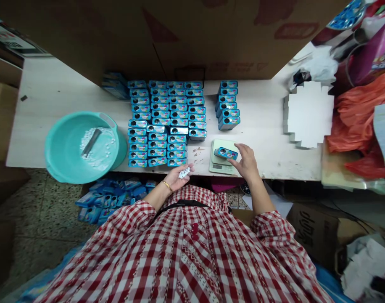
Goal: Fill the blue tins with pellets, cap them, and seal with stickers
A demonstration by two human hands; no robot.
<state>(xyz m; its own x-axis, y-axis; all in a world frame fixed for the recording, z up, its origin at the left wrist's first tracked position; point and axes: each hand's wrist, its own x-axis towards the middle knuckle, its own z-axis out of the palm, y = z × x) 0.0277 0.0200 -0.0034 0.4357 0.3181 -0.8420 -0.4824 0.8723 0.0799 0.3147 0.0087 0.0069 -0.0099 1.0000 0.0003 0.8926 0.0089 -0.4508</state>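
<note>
My left hand [179, 173] is cupped palm up at the table's front edge, holding a small heap of white pellets [184, 172]. My right hand [246, 160] has thumb and index finger parted around the right end of a blue tin [227, 153]; whether they touch it I cannot tell. That tin rests on a pale green kitchen scale [218, 167], whose display is too small to read. Left of the scale, several columns of similar blue tins [156, 144] stand close together, dark round openings showing in their tops. A shorter column of blue tins [228, 113] stands behind the scale.
At the left, a turquoise tub [119, 145] holds white pellets and a dark scoop-like piece. A large cardboard box [180, 50] closes off the back. White flat cartons [310, 113] and red plastic bags [350, 122] lie to the right. More blue packages [113, 198] are heaped below the table edge.
</note>
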